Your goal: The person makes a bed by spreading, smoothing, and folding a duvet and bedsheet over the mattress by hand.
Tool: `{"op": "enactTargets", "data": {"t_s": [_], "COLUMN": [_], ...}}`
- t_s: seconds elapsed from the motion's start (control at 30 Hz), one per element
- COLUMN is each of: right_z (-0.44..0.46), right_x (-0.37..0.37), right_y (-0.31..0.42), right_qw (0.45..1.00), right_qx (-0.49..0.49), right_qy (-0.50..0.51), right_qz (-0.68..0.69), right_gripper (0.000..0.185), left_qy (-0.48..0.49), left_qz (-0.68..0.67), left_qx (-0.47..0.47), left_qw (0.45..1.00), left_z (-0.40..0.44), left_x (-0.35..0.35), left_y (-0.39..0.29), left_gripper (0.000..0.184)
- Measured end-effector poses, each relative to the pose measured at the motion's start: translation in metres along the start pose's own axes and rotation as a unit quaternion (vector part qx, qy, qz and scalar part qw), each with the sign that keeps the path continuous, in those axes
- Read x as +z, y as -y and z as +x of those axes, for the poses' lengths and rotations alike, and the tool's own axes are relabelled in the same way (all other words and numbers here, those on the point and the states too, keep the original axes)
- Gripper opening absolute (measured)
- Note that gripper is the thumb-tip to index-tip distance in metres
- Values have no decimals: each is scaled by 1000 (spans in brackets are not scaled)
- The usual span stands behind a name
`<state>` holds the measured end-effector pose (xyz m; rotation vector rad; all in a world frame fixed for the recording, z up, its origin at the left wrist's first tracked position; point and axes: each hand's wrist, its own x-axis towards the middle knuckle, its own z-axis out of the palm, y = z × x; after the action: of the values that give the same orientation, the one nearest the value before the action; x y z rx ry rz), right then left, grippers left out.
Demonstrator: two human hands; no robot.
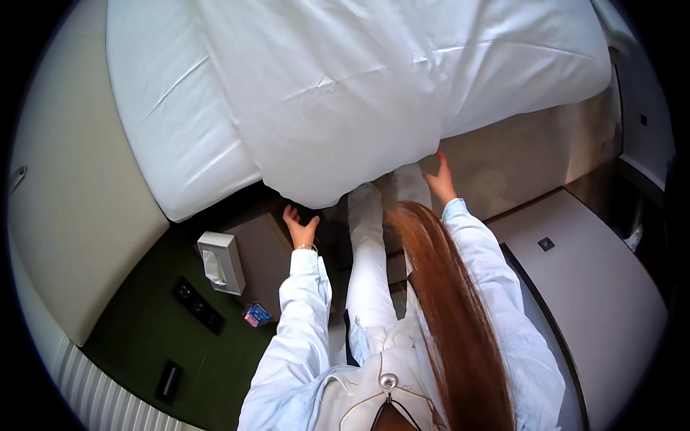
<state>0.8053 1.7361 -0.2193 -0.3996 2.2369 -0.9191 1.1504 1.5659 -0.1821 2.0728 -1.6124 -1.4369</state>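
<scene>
A white bed cover lies over the bed, its loose front edge hanging down towards my legs. Just below the left end of that edge is my left hand, fingers curved and thumb apart, with nothing visible in it. My right hand is by the right corner of the hanging edge, its fingers pointing up and its thumb spread. Its fingertips come close to the cloth; whether they touch it I cannot tell. Smooth white bedding shows on both sides of the hanging part.
To the left, a tissue box and a small blue and pink box are on a bedside surface. A black socket panel is set in the green wall panel. On the right is a pale bench-like surface.
</scene>
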Motion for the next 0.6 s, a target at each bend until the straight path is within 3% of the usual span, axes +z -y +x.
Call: {"op": "enactTargets", "data": {"t_s": [0.07,0.1,0.13,0.17,0.2,0.23,0.27,0.33,0.37,0.4,0.43,0.47,0.5,0.53,0.57,0.6], "right_z": [13,21,32,41,45,43,40,39,32,38,30,29,25,16,11,1], "right_x": [14,22,27,29,29,30,28,17,14,31,23,22,19,9,6,-9], "right_y": [-8,-7,-1,6,10,14,3,-10,3,-44,-14,-13,-13,2,-15,-2], "right_qw": [1000,998,998,995,987,993,994,985,993,980,989,976,991,997,997,996], "right_qx": [-1,-69,-65,-43,-19,-66,-55,-49,-15,3,-31,0,-40,-31,20,15], "right_qy": [24,12,17,85,153,76,81,97,78,16,8,34,14,13,68,79], "right_qz": [-16,9,12,28,43,56,55,-135,-91,-198,-142,-216,-128,-66,12,-30], "right_gripper": [67,66,66,62,59,49,49,43,41,40,39,39,35,36,38,41], "left_qy": [-53,-57,9,75,76,49,21,-5,-21,-36,-4,30,85,85,39,21], "left_qz": [-22,-16,-12,-7,-2,-36,-67,-99,-90,-85,-52,-38,35,17,-24,101], "left_qx": [168,164,67,-34,-45,-71,-98,-112,-124,-128,-125,-117,-143,-157,-125,-171], "left_qw": [984,985,998,997,996,996,993,989,988,988,991,992,985,984,991,980], "left_z": [37,54,72,76,68,56,44,23,22,27,31,31,40,34,28,28], "left_x": [22,26,28,27,27,27,28,34,40,44,42,38,32,26,23,13], "left_y": [18,18,14,12,5,-4,-11,-12,-15,-21,-14,-13,9,7,21,39], "left_gripper": [73,73,64,54,54,46,38,39,41,42,45,52,60,62,54,42]}}
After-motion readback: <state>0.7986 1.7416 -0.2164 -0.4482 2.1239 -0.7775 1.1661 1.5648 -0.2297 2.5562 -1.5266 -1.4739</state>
